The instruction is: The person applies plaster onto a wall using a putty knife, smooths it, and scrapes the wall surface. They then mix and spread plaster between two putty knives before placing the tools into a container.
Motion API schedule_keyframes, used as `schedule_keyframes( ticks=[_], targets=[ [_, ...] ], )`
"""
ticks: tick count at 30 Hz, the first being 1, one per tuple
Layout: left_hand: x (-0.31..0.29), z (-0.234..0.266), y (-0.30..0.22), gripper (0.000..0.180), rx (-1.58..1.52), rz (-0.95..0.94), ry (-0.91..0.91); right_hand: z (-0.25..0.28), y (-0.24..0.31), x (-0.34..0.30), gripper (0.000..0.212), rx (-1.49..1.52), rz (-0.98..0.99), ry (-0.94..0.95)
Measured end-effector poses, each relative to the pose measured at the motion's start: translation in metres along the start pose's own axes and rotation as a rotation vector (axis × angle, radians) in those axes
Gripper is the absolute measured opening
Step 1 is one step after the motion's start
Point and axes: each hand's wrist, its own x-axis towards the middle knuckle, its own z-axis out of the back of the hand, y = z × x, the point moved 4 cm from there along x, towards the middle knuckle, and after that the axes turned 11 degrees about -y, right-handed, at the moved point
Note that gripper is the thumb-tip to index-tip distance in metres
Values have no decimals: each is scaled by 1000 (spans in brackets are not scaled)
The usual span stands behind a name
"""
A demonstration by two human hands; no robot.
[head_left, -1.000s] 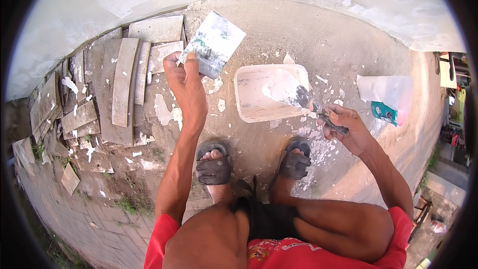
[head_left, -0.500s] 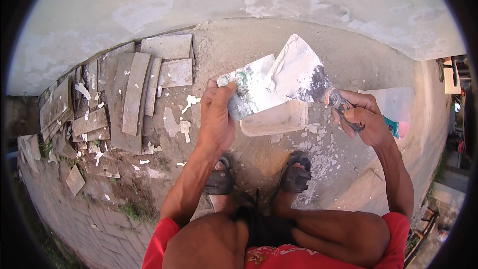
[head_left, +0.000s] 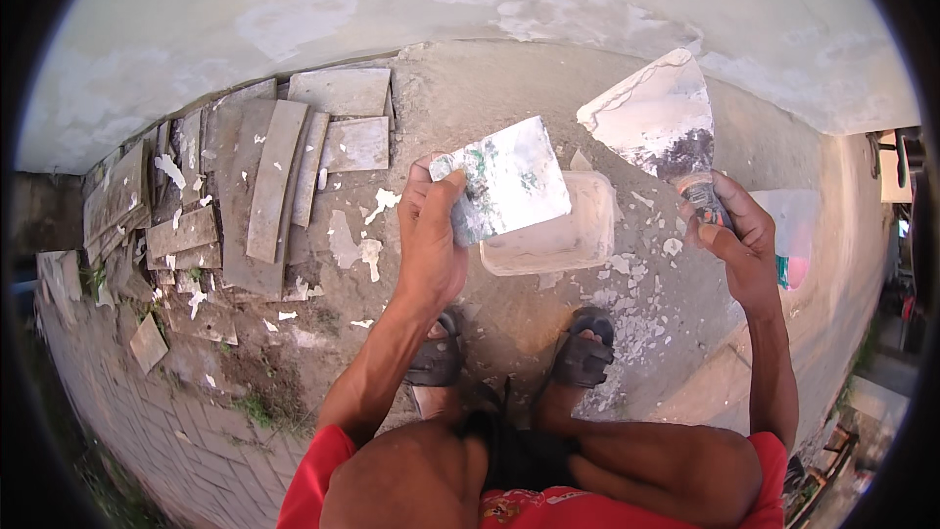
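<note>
My left hand (head_left: 433, 225) is closed on one edge of a flat, squarish plate (head_left: 514, 176), smeared white with green and dark patches. To the right, my right hand (head_left: 734, 235) grips the handle of a wide putty knife (head_left: 656, 113). White paste coats its triangular blade, which points up and left toward the wall; dark stains show near the handle. Blade and plate are apart. Below the plate, partly hidden by it, a whitish plastic tub (head_left: 548, 253) sits on the ground with a pale coating inside.
A pale, patchy wall (head_left: 323, 20) rises ahead. Grey boards (head_left: 274, 181) are piled at the left, with paint flakes (head_left: 382, 204) scattered about. A translucent bag (head_left: 783, 211) with pink and green parts lies at the right. My sandalled feet (head_left: 583, 348) stand behind the tub.
The putty knife has come away from the plate, moving right and up, and its blade has turned. The plate stays in my left hand, and more of the tub shows.
</note>
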Motion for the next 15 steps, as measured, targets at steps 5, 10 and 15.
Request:
schedule_keyframes(
  ticks=[5, 10, 15],
  targets=[
    [-8, -8, 6, 26, -74, 237, -62, -21, -4, -5, 61, -316, 365, 37],
    [-13, -16, 8, 28, -144, 266, -90, -37, -29, -7, 72, -560, 757, 57],
    [-17, -14, 3, 29, -133, 112, -88, -40, -37, -7, 70, -621, 817, -42]
  ],
)
